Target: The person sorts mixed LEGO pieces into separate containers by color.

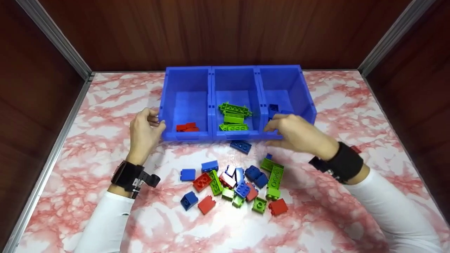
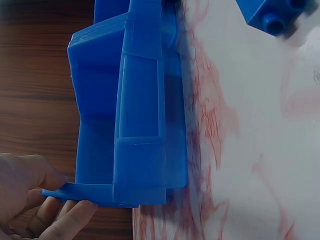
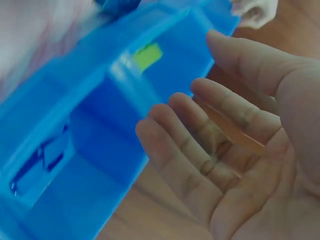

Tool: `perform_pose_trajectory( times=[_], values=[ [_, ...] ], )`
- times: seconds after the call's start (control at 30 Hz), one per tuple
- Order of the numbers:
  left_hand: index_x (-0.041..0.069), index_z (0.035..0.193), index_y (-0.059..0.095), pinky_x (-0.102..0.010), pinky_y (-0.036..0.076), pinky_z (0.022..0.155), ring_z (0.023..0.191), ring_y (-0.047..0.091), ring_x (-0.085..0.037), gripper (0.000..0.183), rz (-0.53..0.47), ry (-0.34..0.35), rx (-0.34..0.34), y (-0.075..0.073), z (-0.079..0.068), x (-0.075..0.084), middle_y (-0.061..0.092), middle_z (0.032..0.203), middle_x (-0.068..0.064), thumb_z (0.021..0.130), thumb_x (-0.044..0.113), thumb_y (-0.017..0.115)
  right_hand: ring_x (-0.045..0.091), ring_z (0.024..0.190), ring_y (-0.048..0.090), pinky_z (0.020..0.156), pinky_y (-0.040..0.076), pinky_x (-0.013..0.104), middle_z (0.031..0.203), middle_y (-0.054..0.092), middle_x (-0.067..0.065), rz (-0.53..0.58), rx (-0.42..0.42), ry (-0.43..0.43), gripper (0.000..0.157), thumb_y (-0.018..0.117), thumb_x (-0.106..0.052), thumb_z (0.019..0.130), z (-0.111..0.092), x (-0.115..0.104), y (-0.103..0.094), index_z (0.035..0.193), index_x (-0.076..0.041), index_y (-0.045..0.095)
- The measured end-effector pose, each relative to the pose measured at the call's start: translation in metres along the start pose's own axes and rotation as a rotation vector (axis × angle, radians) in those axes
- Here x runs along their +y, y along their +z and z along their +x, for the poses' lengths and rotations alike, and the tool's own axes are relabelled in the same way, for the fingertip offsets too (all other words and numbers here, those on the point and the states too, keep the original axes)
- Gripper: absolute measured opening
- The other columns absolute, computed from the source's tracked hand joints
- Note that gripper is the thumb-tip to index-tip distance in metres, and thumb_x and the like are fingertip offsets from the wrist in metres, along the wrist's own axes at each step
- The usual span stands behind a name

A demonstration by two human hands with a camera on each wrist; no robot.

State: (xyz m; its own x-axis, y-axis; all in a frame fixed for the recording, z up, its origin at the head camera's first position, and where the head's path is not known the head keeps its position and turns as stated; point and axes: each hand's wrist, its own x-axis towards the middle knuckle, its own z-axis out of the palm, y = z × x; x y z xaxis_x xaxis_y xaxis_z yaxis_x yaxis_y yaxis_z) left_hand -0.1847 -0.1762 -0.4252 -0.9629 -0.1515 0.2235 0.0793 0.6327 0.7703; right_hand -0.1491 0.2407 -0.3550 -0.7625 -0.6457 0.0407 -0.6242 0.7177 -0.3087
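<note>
- Lying nearest on the marbled tabletop (image 1: 81,165), loose bricks spread in mixed colours: a red brick (image 1: 206,205), a dark blue brick (image 1: 189,200) to its left, a green brick (image 1: 259,205) to its right, and a crowded cluster just beyond.
- Past the cluster, a lone blue brick (image 1: 240,147) rests just in front of the blue tray (image 1: 188,136).
- At the tray's near left corner, the left hand (image 1: 143,131) pinches the rim between thumb and fingers.
- Over the near edge at right, the right hand (image 1: 299,133) hangs with fingers apart and loosely bent, gripping nothing; whether any fingertip touches the tray, I cannot tell.
- The step in hand looks like filling the tray by colour, between one brick and another; the next move probably calls for the right fingers to pinch a loose brick, the left steadying the tray.
- Inside, red bricks (image 1: 188,127) sit left, green bricks (image 1: 234,118) in the middle, blue bricks (image 1: 273,108) right, partly hidden.
- Farthest stands a brown wall (image 1: 225,35).
</note>
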Motion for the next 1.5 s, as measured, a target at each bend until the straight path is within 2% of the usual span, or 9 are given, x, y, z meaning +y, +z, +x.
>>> perform_pose_trajectory(
  times=[0.13,0.27,0.4,0.53,0.73,0.97,1.07,1.27,1.5],
  values=[
    [-0.007,0.118,0.065,-0.03,0.06,0.086,0.099,0.071,-0.032,0.028,0.001,-0.002,0.0,0.0,0.0,0.0,0.072,0.111,-0.022,0.091,0.001,0.071,0.024,0.09,0.075,0.076,0.067,0.035,0.111,0.078,0.014,0.037,-0.053,-0.041,0.036,0.088,-0.018,0.084,0.0,-0.014,0.017,0.116,-0.005,0.078],
    [-0.008,0.118,0.065,-0.036,0.06,0.088,0.098,0.071,-0.034,0.029,0.0,0.002,0.007,0.0,0.0,0.0,0.072,0.11,-0.022,0.091,0.0,0.071,0.026,0.092,0.078,0.078,0.068,0.034,0.115,0.078,0.014,0.039,-0.136,-0.063,0.04,0.088,-0.023,0.085,0.001,-0.023,0.037,0.119,-0.005,0.077],
    [-0.008,0.118,0.065,-0.029,0.059,0.085,0.098,0.071,-0.033,0.029,-0.001,0.001,0.007,0.0,-0.001,0.0,0.072,0.111,-0.022,0.091,0.0,0.071,0.025,0.089,0.078,0.076,0.067,0.033,0.112,0.078,0.014,0.037,-0.2,-0.086,0.038,0.087,-0.024,0.086,0.003,-0.026,0.056,0.117,-0.005,0.077],
    [-0.007,0.117,0.066,-0.024,0.057,0.083,0.098,0.071,-0.033,0.028,-0.001,0.007,0.012,0.0,-0.001,0.0,0.072,0.11,-0.022,0.091,0.001,0.071,0.021,0.085,0.073,0.074,0.064,0.035,0.104,0.078,0.011,0.037,-0.219,-0.093,0.035,0.088,-0.027,0.085,0.005,-0.028,0.07,0.113,-0.007,0.079],
    [-0.007,0.116,0.066,-0.03,0.058,0.085,0.098,0.071,-0.034,0.028,-0.007,0.017,0.018,0.0,-0.001,0.001,0.071,0.109,-0.022,0.09,0.002,0.07,0.021,0.087,0.072,0.078,0.064,0.036,0.1,0.077,0.01,0.062,-0.234,-0.077,0.031,0.086,-0.025,0.085,0.008,-0.031,0.082,0.109,-0.006,0.08],
    [-0.007,0.116,0.066,-0.01,0.049,0.077,0.098,0.071,-0.032,0.027,-0.013,0.013,0.013,0.0,-0.001,0.0,0.071,0.11,-0.021,0.09,0.0,0.07,0.01,0.067,0.063,0.066,0.059,0.029,0.09,0.079,0.007,0.081,-0.272,-0.062,0.019,0.086,-0.016,0.079,0.014,-0.033,0.086,0.095,-0.007,0.081],
    [-0.008,0.116,0.066,-0.006,0.047,0.075,0.098,0.071,-0.032,0.027,-0.018,0.011,0.011,0.001,-0.001,0.0,0.071,0.111,-0.021,0.09,0.0,0.07,0.008,0.063,0.06,0.064,0.058,0.027,0.087,0.08,0.006,0.092,-0.271,-0.063,0.017,0.085,-0.014,0.077,0.016,-0.033,0.086,0.093,-0.007,0.081],
    [-0.008,0.117,0.065,-0.005,0.047,0.074,0.098,0.07,-0.032,0.029,-0.023,0.004,0.003,0.0,-0.002,0.0,0.07,0.111,-0.021,0.09,0.0,0.071,0.012,0.073,0.067,0.066,0.059,0.025,0.097,0.079,0.008,0.097,-0.225,-0.071,0.019,0.082,-0.011,0.078,0.011,-0.031,0.081,0.097,-0.008,0.082],
    [-0.008,0.117,0.066,-0.007,0.048,0.075,0.098,0.071,-0.032,0.028,-0.02,0.008,0.011,0.0,-0.001,-0.001,0.071,0.111,-0.022,0.09,0.0,0.071,0.019,0.087,0.074,0.073,0.064,0.029,0.103,0.078,0.008,0.102,-0.157,-0.05,0.025,0.082,-0.009,0.08,0.003,-0.027,0.061,0.105,-0.007,0.081]
  ],
)
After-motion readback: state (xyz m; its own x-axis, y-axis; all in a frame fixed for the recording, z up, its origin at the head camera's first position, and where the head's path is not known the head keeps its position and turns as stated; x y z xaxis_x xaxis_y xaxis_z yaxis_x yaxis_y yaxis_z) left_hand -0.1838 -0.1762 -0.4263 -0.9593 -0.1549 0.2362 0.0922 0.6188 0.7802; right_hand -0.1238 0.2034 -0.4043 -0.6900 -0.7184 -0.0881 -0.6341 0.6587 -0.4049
